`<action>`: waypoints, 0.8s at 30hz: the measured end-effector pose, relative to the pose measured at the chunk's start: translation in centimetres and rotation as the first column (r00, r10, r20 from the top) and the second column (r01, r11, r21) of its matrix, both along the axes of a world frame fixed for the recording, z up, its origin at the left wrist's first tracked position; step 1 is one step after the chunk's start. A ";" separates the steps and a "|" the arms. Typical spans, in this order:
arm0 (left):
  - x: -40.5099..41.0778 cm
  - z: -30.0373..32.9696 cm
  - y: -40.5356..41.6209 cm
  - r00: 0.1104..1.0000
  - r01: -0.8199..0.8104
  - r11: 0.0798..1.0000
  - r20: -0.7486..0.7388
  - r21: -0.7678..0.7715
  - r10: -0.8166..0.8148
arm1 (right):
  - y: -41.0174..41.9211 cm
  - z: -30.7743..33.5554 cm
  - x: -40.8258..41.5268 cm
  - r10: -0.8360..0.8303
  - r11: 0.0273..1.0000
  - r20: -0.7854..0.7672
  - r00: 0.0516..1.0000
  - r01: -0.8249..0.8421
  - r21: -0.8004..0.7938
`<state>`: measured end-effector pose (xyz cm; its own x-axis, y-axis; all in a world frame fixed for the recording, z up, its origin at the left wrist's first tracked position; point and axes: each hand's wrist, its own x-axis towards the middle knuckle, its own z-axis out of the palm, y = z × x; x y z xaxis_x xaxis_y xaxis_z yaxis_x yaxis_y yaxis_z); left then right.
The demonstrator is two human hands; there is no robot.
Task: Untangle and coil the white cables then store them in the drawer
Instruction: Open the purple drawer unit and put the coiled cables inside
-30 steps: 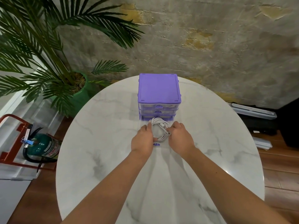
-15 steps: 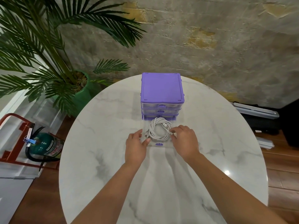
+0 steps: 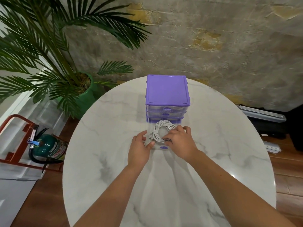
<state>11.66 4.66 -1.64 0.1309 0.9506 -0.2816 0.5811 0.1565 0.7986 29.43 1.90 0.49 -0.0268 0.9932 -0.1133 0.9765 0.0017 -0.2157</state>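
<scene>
White cables [image 3: 159,132], already wound into one loose coil with their plugs poking out toward the left, lie inside the clear bottom drawer [image 3: 164,147], which stands pulled out from the purple unit [image 3: 167,92] toward the person. The unit sits near the far edge of the marble table [image 3: 101,161], its two upper drawers closed, so the open one has bare tabletop to slide over. The left hand [image 3: 139,149] rests at the drawer's near left corner, fingers fairly straight and thumb touching the clear wall, gripping nothing; it seems placed there to steady the light drawer. The right hand [image 3: 179,141] lies over the coil's right side with its fingers bent down onto the strands, apparently pressing them flat so they do not spring over the rim; whether it actually pinches a strand cannot be told, as the fingertips are hidden among the loops. The coiling looks done and the storing nearly so: what remains, by my reading, is to tuck the plugs in, let go, and push the drawer shut by its purple handle. A strand riding over the wall could jam that push. Beyond the left edge, on the floor, stand a palm [image 3: 49,51] and a green extinguisher [image 3: 49,147].
</scene>
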 end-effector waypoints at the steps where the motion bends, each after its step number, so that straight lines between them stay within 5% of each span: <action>1: 0.0 0.0 0.0 1.000 0.000 1.000 0.004 -0.004 0.000 | -0.1 -0.1 -0.3 -0.014 1.000 0.014 1.000 0.013 0.011; 15: 0.0 -0.1 0.2 1.000 0.006 1.000 0.006 -0.029 -0.006 | -0.4 -2.0 -0.5 0.030 0.989 0.129 0.991 -0.048 0.138; 19: 0.2 0.5 0.9 0.999 -0.031 0.995 0.019 -0.091 0.033 | -1.5 -1.9 -0.1 0.017 0.954 -0.057 0.998 0.001 0.300; 24: 2.7 4.2 6.1 0.975 -0.080 0.992 0.200 -0.095 0.098 | -4.2 -2.4 1.0 -0.053 0.953 -0.173 0.984 0.101 0.286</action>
<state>14.35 10.80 2.53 0.1102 0.9343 -0.3390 0.3880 0.2736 0.8801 30.39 -2.32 -1.89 0.0573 0.9816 0.1823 0.9282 0.0148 -0.3717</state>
